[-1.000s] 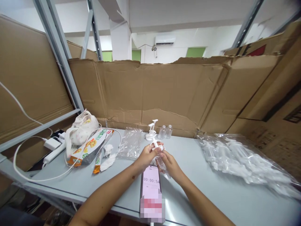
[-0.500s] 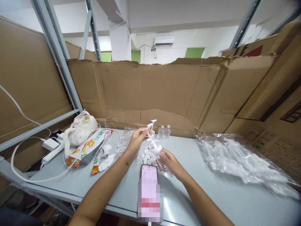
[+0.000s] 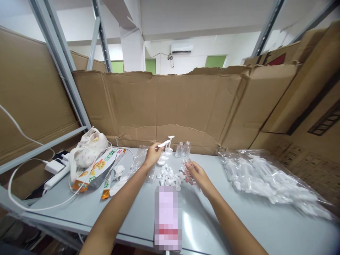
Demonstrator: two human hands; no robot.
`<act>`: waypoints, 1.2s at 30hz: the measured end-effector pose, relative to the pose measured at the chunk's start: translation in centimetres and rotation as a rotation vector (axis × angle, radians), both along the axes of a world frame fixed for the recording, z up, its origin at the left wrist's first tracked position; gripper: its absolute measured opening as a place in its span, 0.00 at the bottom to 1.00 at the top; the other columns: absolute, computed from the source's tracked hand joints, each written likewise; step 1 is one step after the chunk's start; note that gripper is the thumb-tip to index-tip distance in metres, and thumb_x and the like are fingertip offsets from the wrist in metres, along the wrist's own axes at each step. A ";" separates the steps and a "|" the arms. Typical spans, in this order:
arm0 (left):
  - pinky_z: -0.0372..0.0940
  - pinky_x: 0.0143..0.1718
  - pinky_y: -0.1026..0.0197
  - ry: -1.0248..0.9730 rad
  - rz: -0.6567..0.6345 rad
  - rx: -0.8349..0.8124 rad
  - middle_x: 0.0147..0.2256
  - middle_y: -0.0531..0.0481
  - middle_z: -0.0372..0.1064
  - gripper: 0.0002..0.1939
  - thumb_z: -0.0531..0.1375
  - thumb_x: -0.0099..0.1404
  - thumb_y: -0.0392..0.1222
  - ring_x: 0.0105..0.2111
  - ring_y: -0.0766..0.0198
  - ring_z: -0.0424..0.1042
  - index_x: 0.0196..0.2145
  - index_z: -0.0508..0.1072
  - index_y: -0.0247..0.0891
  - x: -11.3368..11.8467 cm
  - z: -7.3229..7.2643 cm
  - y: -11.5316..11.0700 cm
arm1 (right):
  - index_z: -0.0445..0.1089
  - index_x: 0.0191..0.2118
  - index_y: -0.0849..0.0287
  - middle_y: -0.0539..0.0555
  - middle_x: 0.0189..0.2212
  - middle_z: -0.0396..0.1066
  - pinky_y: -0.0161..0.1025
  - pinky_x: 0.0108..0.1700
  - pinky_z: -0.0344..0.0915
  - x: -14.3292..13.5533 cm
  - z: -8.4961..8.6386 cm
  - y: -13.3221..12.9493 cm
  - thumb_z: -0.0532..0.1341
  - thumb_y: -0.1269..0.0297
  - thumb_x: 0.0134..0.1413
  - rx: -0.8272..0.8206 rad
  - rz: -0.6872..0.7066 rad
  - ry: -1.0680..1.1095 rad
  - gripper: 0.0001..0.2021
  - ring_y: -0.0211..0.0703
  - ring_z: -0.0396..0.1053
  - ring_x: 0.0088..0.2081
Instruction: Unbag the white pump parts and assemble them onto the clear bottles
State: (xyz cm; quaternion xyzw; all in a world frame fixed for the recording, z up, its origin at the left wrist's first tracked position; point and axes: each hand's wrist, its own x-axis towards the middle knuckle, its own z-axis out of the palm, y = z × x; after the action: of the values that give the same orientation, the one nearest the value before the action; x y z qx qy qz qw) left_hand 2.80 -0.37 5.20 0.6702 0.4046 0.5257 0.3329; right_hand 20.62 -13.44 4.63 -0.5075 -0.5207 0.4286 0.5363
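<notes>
A grey worktop (image 3: 239,219) runs between cardboard walls (image 3: 170,106). On its left end lie a white spotted pouch (image 3: 87,150), a printed snack packet (image 3: 95,170) and an orange sachet (image 3: 106,187), with crumpled tissue (image 3: 118,171) just beside them. A white cable (image 3: 32,205) loops from a charger (image 3: 54,165) and power strip (image 3: 57,177) at the far left edge. A phone (image 3: 168,216) lies at the near edge. To the right sprawls a clear bag of white pump parts (image 3: 265,177). Two small clear bottles (image 3: 183,149) stand by the back wall. An air conditioner (image 3: 182,48) hangs on the far wall.
</notes>
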 end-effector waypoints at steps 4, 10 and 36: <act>0.65 0.37 0.62 0.088 0.030 0.007 0.34 0.49 0.73 0.09 0.57 0.58 0.34 0.31 0.65 0.70 0.38 0.73 0.36 0.9 -1.7 1.1 | 0.61 0.30 0.57 0.45 0.18 0.61 0.33 0.17 0.52 0.1 -0.2 0.1 0.57 0.42 0.48 0.021 0.005 0.001 0.21 0.35 0.61 0.16; 0.62 0.48 0.57 0.160 0.089 0.048 0.50 0.42 0.63 0.21 0.55 0.57 0.29 0.44 0.60 0.69 0.49 0.66 0.36 1.0 -1.3 0.3 | 0.64 0.32 0.57 0.46 0.20 0.64 0.33 0.18 0.54 0.4 -0.5 0.3 0.58 0.45 0.49 0.027 0.029 0.106 0.19 0.36 0.63 0.18; 0.44 0.19 0.65 0.128 -0.767 -0.481 0.17 0.60 0.37 0.27 0.31 0.62 0.66 0.16 0.70 0.40 0.21 0.44 0.41 2.7 0.6 -12.7 | 0.72 0.36 0.51 0.50 0.38 0.75 0.43 0.50 0.63 -0.4 -0.3 -0.8 0.67 0.45 0.37 0.153 0.040 0.728 0.20 0.47 0.71 0.43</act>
State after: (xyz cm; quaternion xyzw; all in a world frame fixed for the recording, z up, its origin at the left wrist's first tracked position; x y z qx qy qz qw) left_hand 5.45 -13.06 5.85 0.7063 0.2576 0.2129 0.6240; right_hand 20.21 -14.22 4.33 -0.2700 -0.3365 0.5512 0.7142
